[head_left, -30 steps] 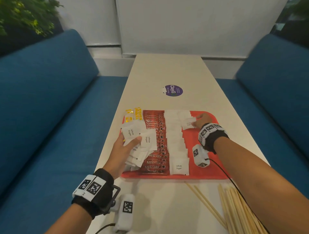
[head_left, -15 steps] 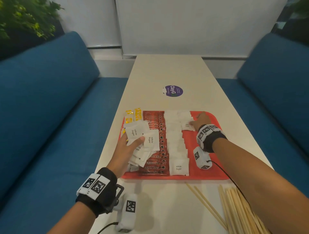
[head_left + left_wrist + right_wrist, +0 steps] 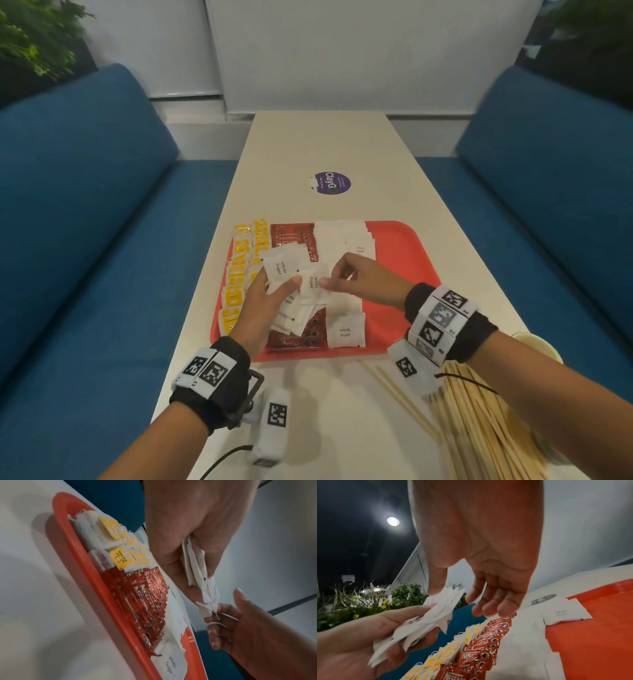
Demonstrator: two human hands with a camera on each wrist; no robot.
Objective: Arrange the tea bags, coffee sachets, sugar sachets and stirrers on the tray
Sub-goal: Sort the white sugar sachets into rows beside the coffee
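One red tray (image 3: 404, 260), one purple sticker (image 3: 332, 182), two hands (image 3: 363, 281), two blue sofas (image 3: 85, 222)

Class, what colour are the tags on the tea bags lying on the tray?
Yellow. The tea bag tags show best in the left wrist view.

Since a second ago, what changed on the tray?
The right hand left the far sugar row, having set a sachet there, and came back toward the left hand, where its fingers now pinch the next sachet of the held sugar sachets. The left hand's grip, coffee sachets, tea bags and stirrers are unchanged.
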